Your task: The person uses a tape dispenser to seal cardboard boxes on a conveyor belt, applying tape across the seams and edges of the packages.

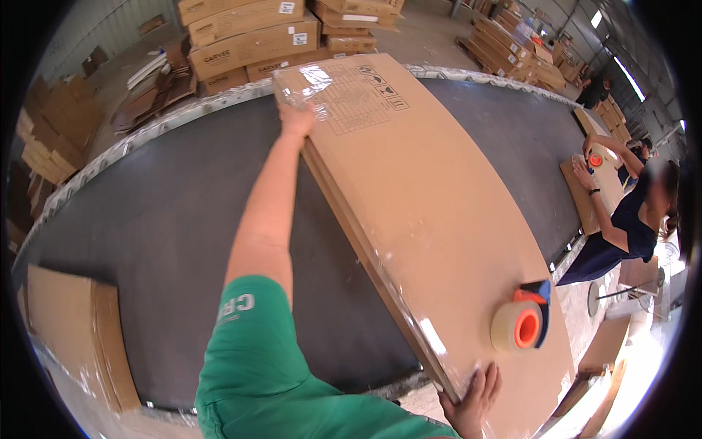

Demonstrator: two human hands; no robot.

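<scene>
A long, flat cardboard box [439, 197] lies slantwise across a dark conveyor belt [197, 197], with clear tape along its edges. My left hand [296, 119], arm stretched out, grips the taped left edge near its far end. At the near end my right hand [474, 404] holds the box, fingers on the top face and thumb by the left edge. On top, a little beyond my right hand, rests a tape dispenser [521, 322] with an orange hub and a blue and orange frame; neither hand touches it.
Another taped box [80, 329] sits on the belt at the left. At the right, a co-worker [621, 219] handles a smaller box [581, 197] with a second tape dispenser [595, 159]. Stacked cartons [252, 47] stand beyond the belt's pale far rail [161, 110].
</scene>
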